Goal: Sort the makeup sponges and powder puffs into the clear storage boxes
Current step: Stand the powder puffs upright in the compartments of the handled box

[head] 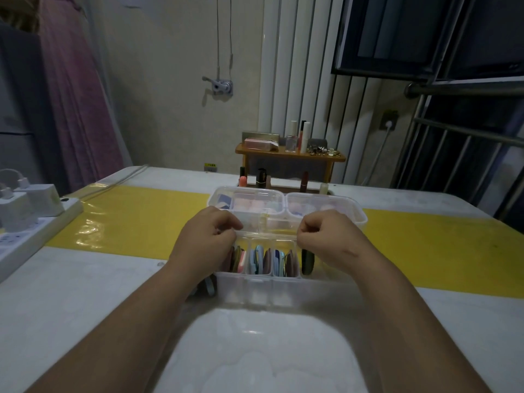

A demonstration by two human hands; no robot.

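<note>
A clear storage box [283, 289] stands in front of me on the table, its divided compartments packed with powder puffs [262, 260] on edge in pink, blue, brown and green. A dark green puff [307, 262] stands at the right end of the row. My left hand [205, 239] and my right hand [326, 238] are curled and pinch the box's far rim at either end. Two more clear boxes [326, 214] behind it hold pale pink and blue makeup sponges [252, 205]. A couple of puffs [209, 287] lie by the box under my left wrist.
A clear lid-like panel [255, 350] spreads toward me in the foreground. Lipsticks [262, 177] stand behind the boxes. A small wooden shelf [289, 156] with cosmetics is at the back. A power strip with chargers [25, 217] sits at the left edge. A yellow mat [127, 217] crosses the table.
</note>
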